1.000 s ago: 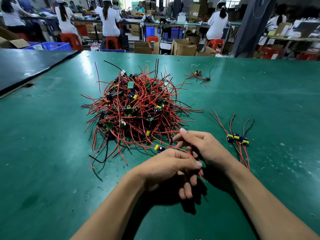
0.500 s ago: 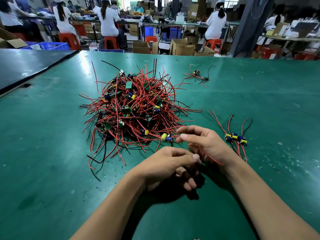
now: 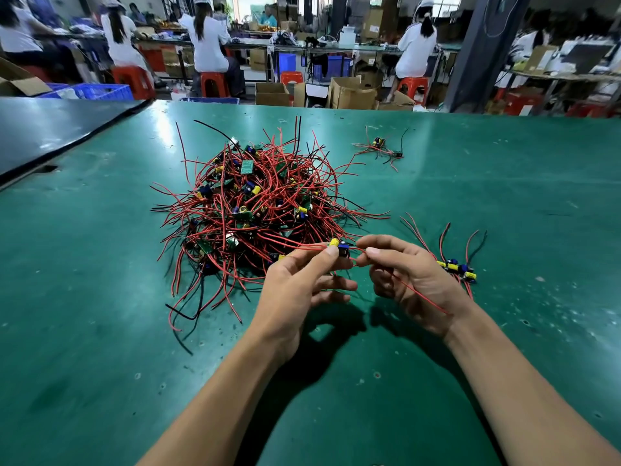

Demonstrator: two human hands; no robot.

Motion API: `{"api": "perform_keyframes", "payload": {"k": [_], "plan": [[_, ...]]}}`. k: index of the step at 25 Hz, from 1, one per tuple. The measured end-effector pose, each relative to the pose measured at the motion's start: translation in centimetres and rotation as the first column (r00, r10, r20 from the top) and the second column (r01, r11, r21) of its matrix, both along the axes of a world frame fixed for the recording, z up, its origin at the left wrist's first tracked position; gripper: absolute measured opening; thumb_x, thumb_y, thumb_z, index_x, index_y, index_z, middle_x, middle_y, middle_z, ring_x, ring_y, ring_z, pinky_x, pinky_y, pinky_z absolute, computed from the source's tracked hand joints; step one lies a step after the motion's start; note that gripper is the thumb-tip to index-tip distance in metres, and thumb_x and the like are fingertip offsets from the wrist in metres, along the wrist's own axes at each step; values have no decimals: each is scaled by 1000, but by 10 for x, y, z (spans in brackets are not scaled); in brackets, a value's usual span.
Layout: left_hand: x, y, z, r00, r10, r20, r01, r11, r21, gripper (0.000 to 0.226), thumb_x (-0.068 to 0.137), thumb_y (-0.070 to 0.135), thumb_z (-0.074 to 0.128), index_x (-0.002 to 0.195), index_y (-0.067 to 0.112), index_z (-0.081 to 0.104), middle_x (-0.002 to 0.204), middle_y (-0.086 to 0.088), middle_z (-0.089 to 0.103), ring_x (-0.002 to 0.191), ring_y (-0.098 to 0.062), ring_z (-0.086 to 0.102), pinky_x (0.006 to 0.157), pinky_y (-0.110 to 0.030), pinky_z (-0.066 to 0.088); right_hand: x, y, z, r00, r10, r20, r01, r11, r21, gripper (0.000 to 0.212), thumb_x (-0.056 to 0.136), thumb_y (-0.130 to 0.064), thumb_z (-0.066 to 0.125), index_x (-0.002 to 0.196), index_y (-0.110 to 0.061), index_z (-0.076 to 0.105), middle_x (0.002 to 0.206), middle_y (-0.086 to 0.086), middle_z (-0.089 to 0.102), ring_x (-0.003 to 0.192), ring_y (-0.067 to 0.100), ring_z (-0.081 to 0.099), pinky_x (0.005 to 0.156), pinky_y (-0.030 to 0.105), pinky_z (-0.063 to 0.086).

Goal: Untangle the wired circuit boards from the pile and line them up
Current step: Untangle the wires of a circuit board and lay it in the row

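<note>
My left hand (image 3: pixel 295 290) sits just below the middle of the frame. Its thumb and forefinger pinch a small circuit board (image 3: pixel 339 246) with a yellow part and a blue part on it. The other fingers of that hand are loosely curled underneath and hold nothing that I can see. My right hand (image 3: pixel 413 280) is just to the right of it, palm turned up. Its thumb and forefinger pinch a red wire (image 3: pixel 420 295) close beside the board, and the wire runs on across my palm toward the wrist.

More red wires lead from the held board to the left, into the pile (image 3: pixel 262 213). The pile is a thick heap of red and black wires and small green boards, left of centre on the green table (image 3: pixel 100 331).

At the right of the frame, just behind my right hand, a few freed boards (image 3: pixel 458 268) lie side by side, touching, with their wires fanned out. One more wired board (image 3: pixel 383 148) lies alone in the upper right, well apart from the pile.

Along the top of the frame, people in white (image 3: pixel 208 38) sit on red stools (image 3: pixel 215 83) among cardboard boxes (image 3: pixel 353 94).
</note>
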State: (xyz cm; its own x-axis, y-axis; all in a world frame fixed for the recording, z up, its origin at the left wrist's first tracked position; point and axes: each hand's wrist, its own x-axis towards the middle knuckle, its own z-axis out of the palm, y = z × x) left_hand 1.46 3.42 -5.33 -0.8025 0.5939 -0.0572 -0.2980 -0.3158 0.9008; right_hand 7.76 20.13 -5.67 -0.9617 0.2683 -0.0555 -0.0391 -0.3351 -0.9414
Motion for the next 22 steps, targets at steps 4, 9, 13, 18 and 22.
{"api": "perform_keyframes", "payload": {"k": [4, 9, 13, 18, 22], "plan": [[-1, -3, 2, 999, 34, -36, -34, 999, -12, 30, 72, 35, 74, 94, 14, 72, 88, -6, 68, 67, -13, 58, 52, -20, 43, 2, -1, 2, 998, 59, 35, -60, 997, 51, 13, 74, -17, 76, 85, -23, 80, 75, 4, 71, 49, 5, 45, 50, 16, 31], [-2, -4, 4, 995, -79, -61, 78, 997, -8, 21, 77, 30, 62, 87, 12, 65, 78, -5, 65, 59, -12, 51, 53, -23, 35, 12, -2, 4, 970, 242, 39, -241, 970, -24, 38, 54, -34, 98, 77, -22, 71, 73, 2, 62, 60, 6, 52, 57, 14, 42], [4, -4, 7, 967, -255, -12, 255, 967, -24, 34, 74, 29, 60, 97, 4, 60, 70, -10, 60, 53, -17, 50, 52, -23, 38, 12, -6, 5, 969, 239, 57, -237, 971, -31, 53, 57, -50, 94, 82, -16, 62, 77, 6, 53, 65, 9, 49, 62, 20, 38], [6, -2, 6, 936, -350, 39, 351, 935, -43, 23, 80, 29, 53, 90, 16, 69, 69, -7, 68, 56, -16, 58, 56, -25, 45, 8, -16, 1, 960, 268, 77, -269, 963, 11, 46, 83, -49, 74, 114, -15, 72, 98, 10, 69, 69, 13, 65, 68, 34, 57], [2, 0, 1, 947, -311, 79, 317, 946, -73, 18, 82, 25, 56, 89, 15, 69, 68, -11, 67, 59, -25, 65, 64, -34, 53, 9, -18, -2, 962, 249, 112, -256, 965, 54, 39, 91, -44, 69, 119, -16, 71, 93, 7, 71, 70, 14, 63, 59, 27, 53]]}}
